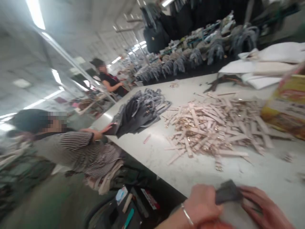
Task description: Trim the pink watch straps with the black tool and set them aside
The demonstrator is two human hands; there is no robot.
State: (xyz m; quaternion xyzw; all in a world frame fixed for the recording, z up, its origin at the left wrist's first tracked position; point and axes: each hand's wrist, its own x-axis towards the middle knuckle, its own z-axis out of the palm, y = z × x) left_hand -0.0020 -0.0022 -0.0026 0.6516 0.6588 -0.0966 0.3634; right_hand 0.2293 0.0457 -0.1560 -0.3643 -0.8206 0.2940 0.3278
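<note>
My left hand point(202, 203), with a bracelet at its wrist, is closed on a grey fabric piece point(228, 192) at the near edge of the table. On the other side of that piece, my right hand point(264, 205) has its fingers bent around it. The piece has a dark folded end and a paler grey part lower down; blur hides its exact kind. Beyond my hands lies a heap of pale pink straps point(209, 124) with gold-coloured metal fittings.
Dark grey bags with handles point(140, 111) are piled on the white table point(147, 156). A person in a striped top point(76, 146) touches that pile; another person point(111, 79) is farther back. A yellow box point(286, 105) and white sheets point(269, 63) stand right. Below left sits a dark container point(133, 206).
</note>
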